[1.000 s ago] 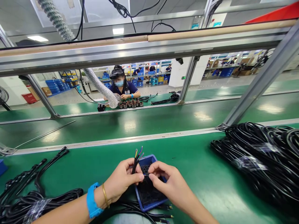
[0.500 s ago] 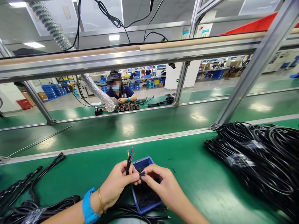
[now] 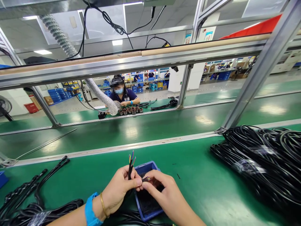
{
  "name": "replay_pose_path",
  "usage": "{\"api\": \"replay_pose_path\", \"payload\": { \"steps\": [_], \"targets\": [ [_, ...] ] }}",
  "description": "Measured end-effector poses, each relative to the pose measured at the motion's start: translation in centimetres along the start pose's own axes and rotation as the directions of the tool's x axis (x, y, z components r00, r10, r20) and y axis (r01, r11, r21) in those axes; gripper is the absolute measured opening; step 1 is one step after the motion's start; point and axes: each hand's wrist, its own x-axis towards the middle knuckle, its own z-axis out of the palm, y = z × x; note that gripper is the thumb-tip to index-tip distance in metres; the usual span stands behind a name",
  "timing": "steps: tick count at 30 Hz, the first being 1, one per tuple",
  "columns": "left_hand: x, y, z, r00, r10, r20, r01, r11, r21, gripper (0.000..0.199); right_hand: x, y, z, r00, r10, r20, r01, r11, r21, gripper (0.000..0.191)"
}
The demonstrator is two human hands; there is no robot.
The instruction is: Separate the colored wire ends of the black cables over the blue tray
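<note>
My left hand (image 3: 117,188) is closed round black cables (image 3: 130,169), with a blue band and a thin bangle at its wrist. One bundle of cable ends stands up from the fist, showing yellow, blue and red wire tips. Another cable end (image 3: 146,179), with small coloured wires, points right between my two hands. The thumb and fingers of my right hand (image 3: 164,186) are pinched at that end; whether they also hold a small piece is hidden. Beneath both hands sits a blue bin (image 3: 138,205) holding many small black pieces.
A large heap of coiled black cables (image 3: 254,163) lies at the right. More black cables (image 3: 37,191) spread over the left, some bound with clear wrap. A metal post (image 3: 254,69) rises at right. Across the bench, a masked person (image 3: 124,94) sits behind copper-coloured parts (image 3: 131,110).
The coloured wires of the cable end between my hands now show more clearly, pointing right. My hands stay close together over the bin. The view has shifted slightly.
</note>
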Motion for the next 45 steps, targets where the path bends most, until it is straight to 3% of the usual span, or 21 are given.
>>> {"api": "replay_pose_path", "payload": {
  "steps": [3, 5, 6, 8, 9, 10, 11, 12, 14, 16, 19, 21, 23, 26, 29, 34, 40, 45],
  "targets": [
    [-0.2, 0.3, -0.1, 1.000, 0.011, 0.014, -0.011, 1.000, 0.004, 0.039, -0.1, -0.7, -0.9, 0.999, -0.020, 0.049, 0.016, 0.997, 0.076, 0.013],
    [-0.2, 0.6, -0.2, 1.000, 0.023, 0.007, -0.023, 1.000, -0.006, 0.033, -0.7, -1.4, -1.9, 0.981, -0.066, 0.182, 0.050, 0.995, 0.091, 0.008],
    [-0.1, 0.8, -0.3, 1.000, 0.020, -0.003, -0.020, 0.999, -0.026, 0.028, -1.0, -1.7, -2.4, 0.955, -0.070, 0.288, 0.044, 0.994, 0.096, 0.009],
    [0.2, 1.1, -0.5, 1.000, -0.005, -0.028, 0.003, 0.996, -0.094, 0.021, -1.6, -2.2, -3.3, 0.855, -0.015, 0.518, -0.036, 0.996, 0.087, 0.012],
    [0.4, 1.2, -0.6, 0.999, -0.020, -0.034, 0.015, 0.992, -0.129, 0.022, -1.7, -2.3, -3.5, 0.806, 0.029, 0.591, -0.085, 0.994, 0.067, 0.011],
    [0.6, 1.3, -0.8, 0.999, -0.030, -0.035, 0.025, 0.988, -0.155, 0.025, -1.7, -2.3, -3.6, 0.792, 0.072, 0.606, -0.114, 0.993, 0.031, 0.006],
    [0.8, 1.2, -0.9, 0.999, -0.035, -0.036, 0.028, 0.984, -0.174, 0.029, -1.5, -2.1, -3.4, 0.824, 0.106, 0.557, -0.112, 0.993, -0.025, 0.006],
    [1.0, 1.1, -1.0, 0.999, -0.033, -0.039, 0.025, 0.983, -0.181, 0.031, -1.1, -1.8, -3.1, 0.884, 0.117, 0.454, -0.072, 0.991, -0.116, 0.009],
    [1.3, 0.7, -1.0, 0.999, -0.031, -0.031, 0.025, 0.986, -0.167, 0.035, -0.2, -0.7, -2.2, 0.976, 0.033, 0.216, 0.057, 0.916, -0.397, 0.010],
    [1.5, 0.2, -1.0, 0.999, -0.026, -0.019, 0.023, 0.991, -0.134, 0.038, 0.6, 0.9, -1.0, 0.982, -0.095, 0.164, 0.180, 0.728, -0.661, 0.018],
    [1.6, -0.3, -0.6, 1.000, 0.009, -0.010, -0.010, 0.998, -0.069, 0.046, 1.3, 3.2, 0.6, 0.950, -0.174, 0.260, 0.312, 0.492, -0.813, 0.032],
    [1.7, -0.5, -0.4, 0.999, 0.037, -0.026, -0.037, 0.999, -0.008, 0.056, 1.4, 4.2, 1.3, 0.937, -0.198, 0.286, 0.345, 0.426, -0.836, 0.024],
    [1.9, -0.7, -0.2, 0.994, 0.074, -0.076, -0.069, 0.996, 0.060, 0.055, 1.4, 4.7, 1.8, 0.937, -0.211, 0.277, 0.343, 0.412, -0.844, 0.011],
    [2.3, -0.9, -0.1, 0.987, 0.115, -0.112, -0.102, 0.987, 0.122, 0.041, 1.3, 4.8, 1.7, 0.948, -0.211, 0.239, 0.308, 0.415, -0.856, 0.008],
    [2.4, -0.8, -0.1, 0.996, 0.075, -0.040, -0.070, 0.990, 0.124, 0.040, 1.1, 4.3, 1.0, 0.956, -0.197, 0.218, 0.284, 0.433, -0.855, 0.013],
    [2.1, 0.5, -0.2, 0.998, 0.028, 0.059, -0.029, 0.999, 0.014, 0.034, 0.4, 2.5, -0.3, 0.980, -0.139, 0.140, 0.196, 0.624, -0.757, 0.023],
    [1.5, 0.7, 0.4, 0.989, -0.067, 0.128, 0.044, 0.983, 0.177, 0.036, 0.1, 1.0, -0.4, 0.976, -0.217, 0.029, 0.205, 0.859, -0.470, 0.023],
    [1.3, 0.1, 0.6, 0.995, -0.091, 0.038, 0.082, 0.975, 0.206, 0.040, 0.0, 0.3, -1.4, 0.987, -0.121, -0.108, 0.099, 0.977, -0.191, 0.023]
  ]
}}
